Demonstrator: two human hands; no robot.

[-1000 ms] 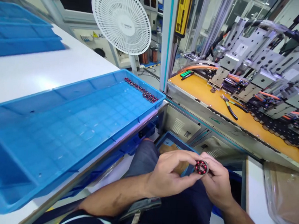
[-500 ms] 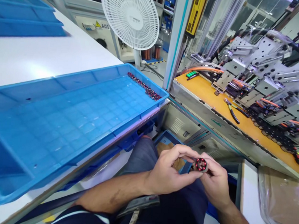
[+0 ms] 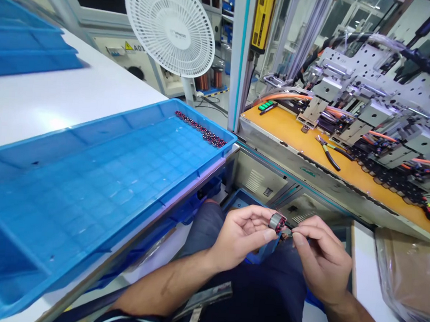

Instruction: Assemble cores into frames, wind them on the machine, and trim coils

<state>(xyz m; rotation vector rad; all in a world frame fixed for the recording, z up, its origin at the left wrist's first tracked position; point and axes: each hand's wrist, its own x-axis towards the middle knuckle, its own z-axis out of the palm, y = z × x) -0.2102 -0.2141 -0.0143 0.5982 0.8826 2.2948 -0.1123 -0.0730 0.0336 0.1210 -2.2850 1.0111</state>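
Observation:
A small round metal part [image 3: 277,222] with a grey rim and red windings is held on its side between the thumb and fingers of my left hand [image 3: 241,235]. Just right of it, my right hand [image 3: 322,255] is closed in a pinch of thumb and index finger, close to the part's red face. What sits in that pinch is too small to make out. Both hands are above my lap. Similar red and dark parts [image 3: 212,139] lie in rows along the far right end of a large blue tray [image 3: 184,190].
Stacked blue trays [image 3: 32,52] stand at the upper left, beyond them a white fan [image 3: 177,32]. On the right, a machine's orange bench [image 3: 282,126] carries pliers [image 3: 328,153] and metal fixtures. A blue bin [image 3: 234,198] is below my hands. Plastic-wrapped cardboard [image 3: 408,275] lies at the lower right.
My right hand has moved off the part to the right. The part has turned in my left hand from facing up to lying on its side. The view has shifted slightly.

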